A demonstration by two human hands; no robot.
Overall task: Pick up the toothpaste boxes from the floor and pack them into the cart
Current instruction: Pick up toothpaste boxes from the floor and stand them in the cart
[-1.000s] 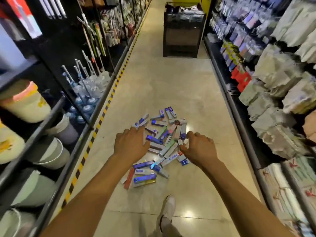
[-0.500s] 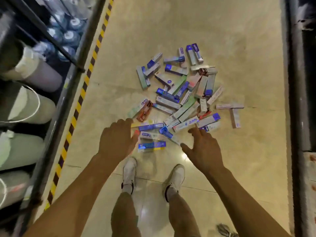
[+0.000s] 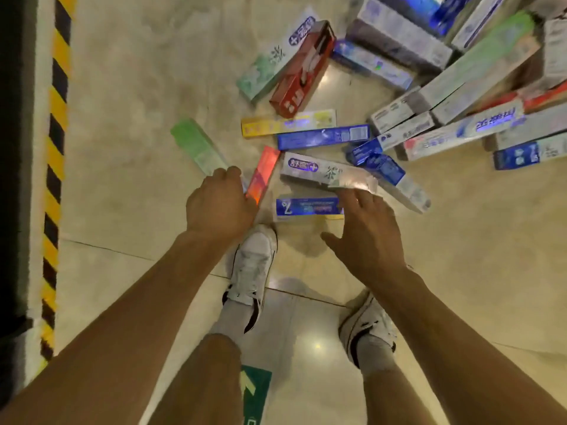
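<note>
Nothing looks packed yet: the toothpaste boxes lie on the floor. Your left hand curls its fingers at the green box, grip unclear; your right hand has its fingers spread.

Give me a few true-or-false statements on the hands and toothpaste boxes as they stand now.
1. The left hand is at the near end of the green box. True.
2. The right hand holds a lifted box. False: its fingers are spread open over the blue box, which lies on the floor.
3. The cart is in view. False: no cart shows.
4. The red box lies alongside a pale green-and-white box. True.
</note>
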